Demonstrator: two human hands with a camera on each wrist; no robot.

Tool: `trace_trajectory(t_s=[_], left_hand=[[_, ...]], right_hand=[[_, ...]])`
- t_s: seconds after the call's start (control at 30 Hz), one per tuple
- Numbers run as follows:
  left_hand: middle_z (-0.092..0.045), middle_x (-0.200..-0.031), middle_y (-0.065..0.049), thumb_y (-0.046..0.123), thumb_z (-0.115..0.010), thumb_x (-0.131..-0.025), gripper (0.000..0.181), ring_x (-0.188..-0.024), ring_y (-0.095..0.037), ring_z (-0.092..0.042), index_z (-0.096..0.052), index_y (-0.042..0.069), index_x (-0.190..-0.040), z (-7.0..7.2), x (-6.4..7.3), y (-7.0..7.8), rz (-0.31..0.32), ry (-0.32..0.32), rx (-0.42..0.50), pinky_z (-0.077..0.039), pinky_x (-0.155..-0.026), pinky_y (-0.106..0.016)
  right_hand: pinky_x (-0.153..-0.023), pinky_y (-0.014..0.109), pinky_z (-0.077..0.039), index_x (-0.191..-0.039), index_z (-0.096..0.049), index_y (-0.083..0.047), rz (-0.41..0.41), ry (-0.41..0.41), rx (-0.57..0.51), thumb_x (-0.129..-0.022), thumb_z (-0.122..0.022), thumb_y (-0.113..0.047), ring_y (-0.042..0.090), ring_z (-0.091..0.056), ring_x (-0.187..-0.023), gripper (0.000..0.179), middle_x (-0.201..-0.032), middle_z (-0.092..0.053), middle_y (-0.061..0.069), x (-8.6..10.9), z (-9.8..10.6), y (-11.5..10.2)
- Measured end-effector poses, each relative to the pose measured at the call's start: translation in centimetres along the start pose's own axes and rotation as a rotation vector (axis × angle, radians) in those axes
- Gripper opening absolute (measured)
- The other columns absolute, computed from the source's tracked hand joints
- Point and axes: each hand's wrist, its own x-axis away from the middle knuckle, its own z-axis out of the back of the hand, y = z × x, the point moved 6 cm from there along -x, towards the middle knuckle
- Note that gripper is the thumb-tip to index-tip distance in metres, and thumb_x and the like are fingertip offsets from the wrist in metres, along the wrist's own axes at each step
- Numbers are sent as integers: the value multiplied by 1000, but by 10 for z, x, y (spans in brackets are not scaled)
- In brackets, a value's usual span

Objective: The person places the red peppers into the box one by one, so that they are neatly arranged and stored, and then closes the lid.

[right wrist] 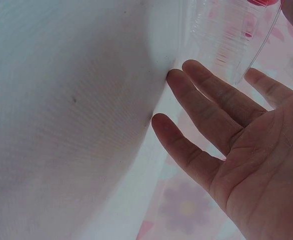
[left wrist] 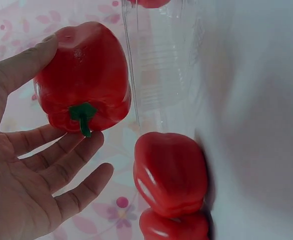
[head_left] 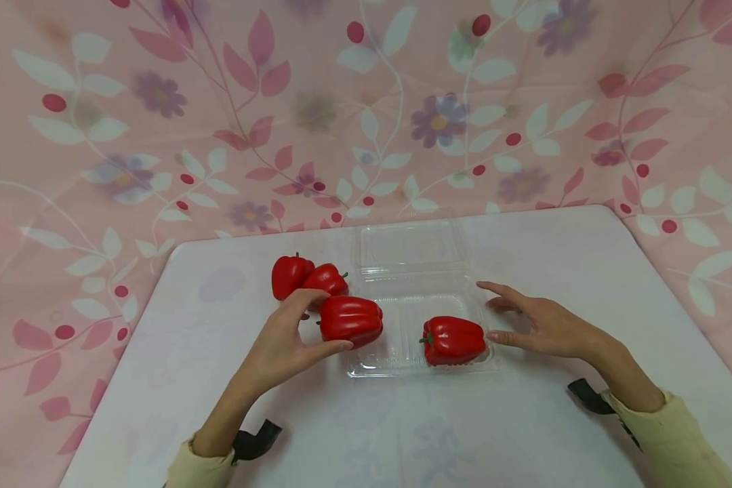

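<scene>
Container [head_left: 396, 318] was clear ribbed plastic, lid [head_left: 410, 245] folded open, on a white table [head_left: 341, 434]. Left hand [head_left: 283, 342] pinched a glossy, blocky red pepper [head_left: 351, 320] with green stem between thumb and fingers, at the container's left edge. Second pepper [head_left: 454, 340] lay on its side inside, right half. Right hand [head_left: 539, 329] was spread wide just beside it. Two more peppers [head_left: 289, 276] sat touching, left of the container.

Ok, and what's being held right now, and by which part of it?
The left hand holds a red pepper by its rounded body, not by the green stem; the right hand holds nothing.
</scene>
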Motion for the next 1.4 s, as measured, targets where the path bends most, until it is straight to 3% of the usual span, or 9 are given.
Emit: trace_trajectory(t_s=[0.2, 0.5, 0.83, 1.1, 1.4], left_hand=[[-56, -123, 10, 39, -90, -70, 73, -107, -9, -56, -54, 16, -129, -9, -4, 5, -24, -9, 13, -57, -82, -37], [-56, -121, 8, 45, -88, -70, 72, -102, -15, -58, -54, 20, -128, -21, -7, 12, -1, -41, -23, -57, -78, -39], [-57, -117, 5, 44, -87, -71, 68, -98, -20, -60, -55, 18, -125, -30, -10, 19, -57, -51, -76, -57, -76, -38], [-58, -117, 4, 47, -87, -69, 71, -97, -18, -61, -54, 18, -125, -42, -10, 20, -61, -76, -140, -55, -77, -29], [-60, -114, 1, 46, -87, -70, 70, -94, -18, -62, -56, 13, -123, -49, -10, 24, -122, -66, -192, -56, -80, -30]], right_hand=[[-90, 67, -45, -154, -29, -30, 0, -2, -3, -87, -71, -48, 32, -58, -120, 82, -131, -61, 8, -1, 1, 0], [-90, 67, -45, -154, -28, -31, -13, -6, -2, -86, -71, -49, 32, -58, -120, 82, -131, -61, 8, 0, 1, 0], [-90, 68, -44, -154, -27, -33, -28, -10, -11, -86, -71, -49, 32, -57, -121, 83, -132, -61, 8, 0, 0, 1], [-88, 68, -45, -154, -27, -33, -8, -7, -10, -87, -70, -48, 34, -57, -120, 81, -132, -61, 10, 0, 0, -1], [-89, 69, -45, -154, -28, -31, -9, -5, -3, -87, -71, -49, 33, -57, -121, 81, -132, -61, 9, 0, 0, 1]])
